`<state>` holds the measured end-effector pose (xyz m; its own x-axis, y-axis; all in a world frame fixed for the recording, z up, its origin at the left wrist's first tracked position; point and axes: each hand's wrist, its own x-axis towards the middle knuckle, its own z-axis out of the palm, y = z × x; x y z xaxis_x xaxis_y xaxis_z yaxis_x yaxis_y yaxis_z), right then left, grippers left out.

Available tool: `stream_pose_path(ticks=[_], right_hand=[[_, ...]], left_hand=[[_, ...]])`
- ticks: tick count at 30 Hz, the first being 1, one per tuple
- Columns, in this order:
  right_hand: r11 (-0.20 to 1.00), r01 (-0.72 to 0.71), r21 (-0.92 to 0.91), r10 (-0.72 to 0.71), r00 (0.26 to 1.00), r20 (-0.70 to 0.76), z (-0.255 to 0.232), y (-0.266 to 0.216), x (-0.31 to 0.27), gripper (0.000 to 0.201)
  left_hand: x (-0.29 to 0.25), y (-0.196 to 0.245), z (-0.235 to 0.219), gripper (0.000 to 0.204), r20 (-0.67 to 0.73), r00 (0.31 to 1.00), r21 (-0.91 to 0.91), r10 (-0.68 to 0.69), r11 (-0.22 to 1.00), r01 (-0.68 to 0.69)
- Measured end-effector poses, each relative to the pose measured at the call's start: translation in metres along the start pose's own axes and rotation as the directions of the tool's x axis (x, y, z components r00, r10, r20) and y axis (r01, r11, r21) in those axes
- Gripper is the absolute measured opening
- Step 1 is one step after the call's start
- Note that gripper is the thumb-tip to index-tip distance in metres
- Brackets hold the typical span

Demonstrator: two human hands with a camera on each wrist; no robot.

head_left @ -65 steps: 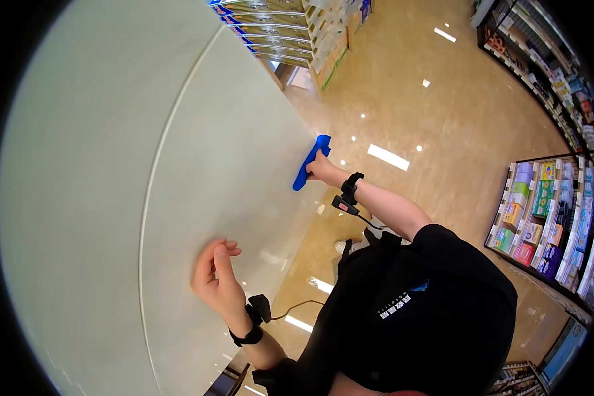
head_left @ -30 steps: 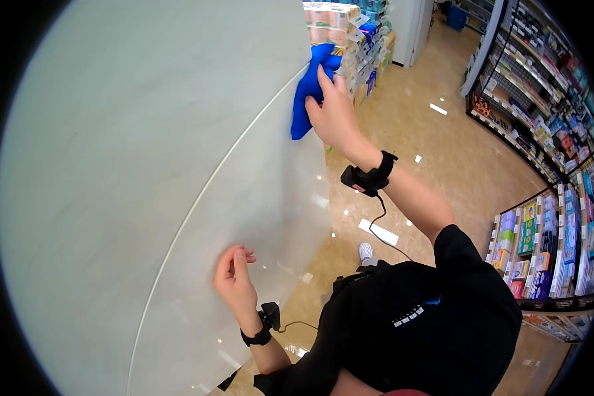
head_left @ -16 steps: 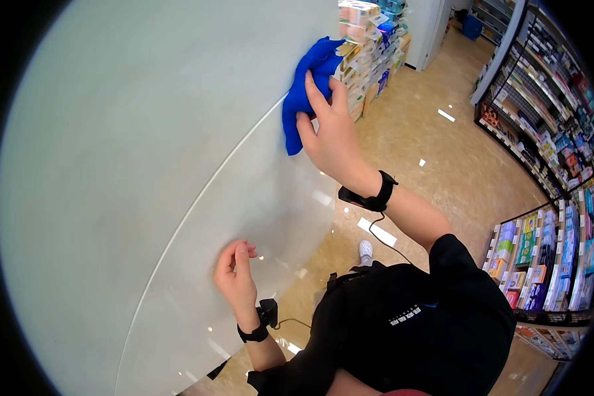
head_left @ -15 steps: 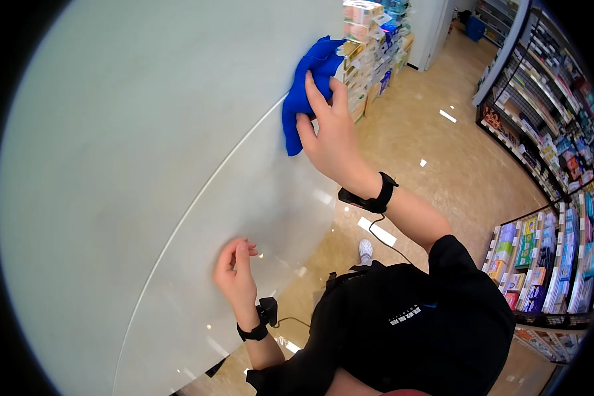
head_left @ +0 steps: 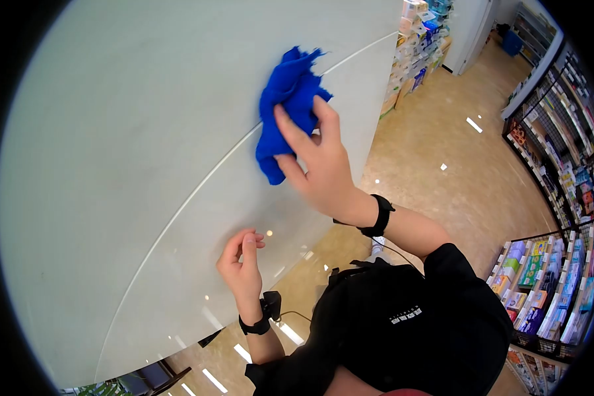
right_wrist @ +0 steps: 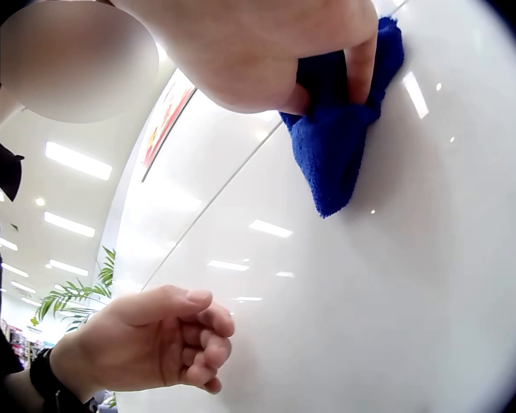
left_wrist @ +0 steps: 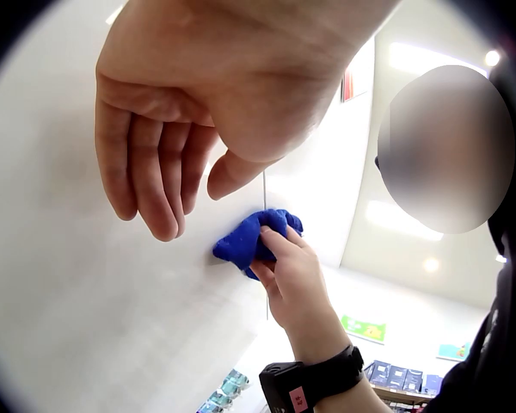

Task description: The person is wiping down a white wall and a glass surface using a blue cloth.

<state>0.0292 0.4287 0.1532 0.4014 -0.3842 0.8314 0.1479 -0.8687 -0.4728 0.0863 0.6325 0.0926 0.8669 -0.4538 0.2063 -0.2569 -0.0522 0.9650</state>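
Observation:
My right hand (head_left: 327, 165) grips a bunched blue cloth (head_left: 287, 99) against a glossy white wall panel (head_left: 145, 119). The cloth overlaps the thin seam that runs slantwise across the panel. In the right wrist view, the fingers press into the folds of the cloth (right_wrist: 331, 163). Lower down, my left hand (head_left: 242, 264) hangs in front of the panel with loosely bent fingers and nothing in them. From the left wrist view, that hand (left_wrist: 189, 112) fills the top, with the cloth (left_wrist: 254, 245) and the right hand (left_wrist: 297, 280) beyond it.
Stacked packaged goods (head_left: 416, 59) stand past the panel's far edge. Shelves of boxed products (head_left: 534, 284) line the right side, across a shiny tan floor (head_left: 442, 132). Leafy plant fronds (right_wrist: 77, 292) show behind the left hand in the right wrist view.
The right hand first carried the cloth up from the panel's edge, then slid it left and slightly down along the seam. The left hand stays nearly in place, and the head view has shifted.

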Motion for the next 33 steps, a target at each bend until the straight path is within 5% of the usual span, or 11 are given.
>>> stream_pose_path(ticks=[6, 11, 13, 17, 27, 33], right_hand=[[0.977, 0.145, 0.158, -0.163, 0.981, 0.108, 0.036, -0.038, -0.025, 0.051], [0.940, 0.113, 0.322, -0.162, 0.978, 0.130, 0.058, -0.046, -0.035, 0.043], [0.937, 0.215, 0.275, -0.243, 0.968, 0.070, 0.062, -0.040, -0.031, 0.042], [0.975, 0.191, 0.116, -0.191, 0.982, -0.010, 0.051, -0.021, -0.010, 0.050], [0.997, 0.056, -0.057, -0.067, 0.973, -0.220, -0.006, 0.061, 0.034, 0.052], [0.991, -0.028, -0.133, -0.017, 0.945, -0.326, -0.031, 0.105, 0.053, 0.050]], left_hand=[[-0.010, 0.002, -0.016, 0.016, -0.041, 0.999, -0.005, 0.000, 1.000, 0.000], [-0.009, 0.000, -0.025, 0.017, -0.062, 0.998, 0.001, 0.002, 1.000, -0.002], [-0.007, -0.003, -0.026, 0.017, -0.062, 0.998, 0.001, -0.008, 1.000, 0.008], [0.006, -0.001, -0.023, 0.017, -0.054, 0.998, 0.009, -0.016, 1.000, 0.017], [0.035, 0.006, 0.000, 0.018, -0.072, 0.995, -0.014, 0.067, 0.998, -0.068], [0.043, 0.013, -0.004, 0.037, -0.101, 0.995, -0.028, -0.022, 0.999, 0.020]])
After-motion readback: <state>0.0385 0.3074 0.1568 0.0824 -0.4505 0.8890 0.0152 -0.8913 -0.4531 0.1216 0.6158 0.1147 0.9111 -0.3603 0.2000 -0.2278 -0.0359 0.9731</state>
